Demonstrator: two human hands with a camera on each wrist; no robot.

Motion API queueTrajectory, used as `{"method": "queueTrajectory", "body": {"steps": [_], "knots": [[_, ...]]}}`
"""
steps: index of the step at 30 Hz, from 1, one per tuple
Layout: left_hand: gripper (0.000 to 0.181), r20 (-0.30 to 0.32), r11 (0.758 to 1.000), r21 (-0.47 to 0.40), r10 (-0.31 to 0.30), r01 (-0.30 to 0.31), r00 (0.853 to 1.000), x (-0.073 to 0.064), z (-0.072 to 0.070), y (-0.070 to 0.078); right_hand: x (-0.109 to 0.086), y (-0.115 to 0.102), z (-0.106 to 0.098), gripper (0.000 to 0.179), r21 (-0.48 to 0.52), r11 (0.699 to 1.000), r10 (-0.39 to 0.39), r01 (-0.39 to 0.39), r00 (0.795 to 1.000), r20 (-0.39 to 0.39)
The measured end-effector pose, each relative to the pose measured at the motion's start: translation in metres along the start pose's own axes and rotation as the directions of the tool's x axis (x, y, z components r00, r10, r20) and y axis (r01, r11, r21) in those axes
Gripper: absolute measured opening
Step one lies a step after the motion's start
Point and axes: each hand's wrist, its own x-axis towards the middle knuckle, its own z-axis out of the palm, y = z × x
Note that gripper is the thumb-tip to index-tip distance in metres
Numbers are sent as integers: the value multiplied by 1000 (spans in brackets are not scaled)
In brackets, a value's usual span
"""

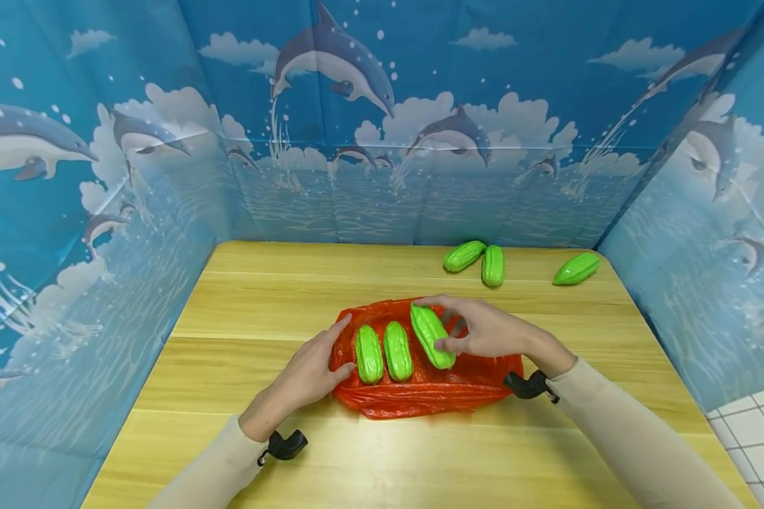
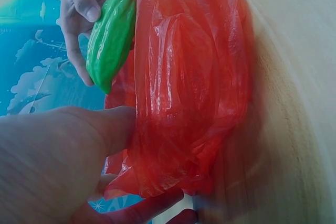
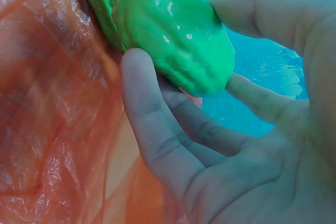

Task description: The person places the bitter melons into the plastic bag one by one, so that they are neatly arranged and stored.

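Near the middle of the table lies a red plastic bag [image 1: 420,410], opened out flat and creased. My right hand [image 1: 493,329] pinches a green, ridged bitter gourd [image 1: 430,338] between thumb and fingers, over the bag's middle. In the right wrist view the gourd [image 3: 184,40] sits across the fingertips, overlapping another gourd behind it. Two more bitter gourds, a left one [image 1: 369,355] and a right one [image 1: 397,351], lie side by side on the bag. At the bag's left edge my left hand [image 1: 302,375] rests with thumb and forefinger spread, the thumb touching the plastic.
Three more gourds lie at the table's back: a tilted one [image 1: 464,256], an upright one beside it [image 1: 493,266], and one by the right corner [image 1: 576,268]. A dolphin-print curtain [image 1: 369,191] surrounds the wooden table [image 1: 255,311] at the back and sides.
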Motion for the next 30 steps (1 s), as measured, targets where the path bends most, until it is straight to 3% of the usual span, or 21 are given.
{"method": "queueTrajectory", "body": {"steps": [16,30], "knots": [[91,2,1000,5,-5,5,1000,-1,-2,2,1,2,5,78,-19,1000,-6,7,999,43],[92,4,1000,0,2,-2,1000,-1,-2,1,3,3,10,79,-5,999,52,-52,998,46]]}}
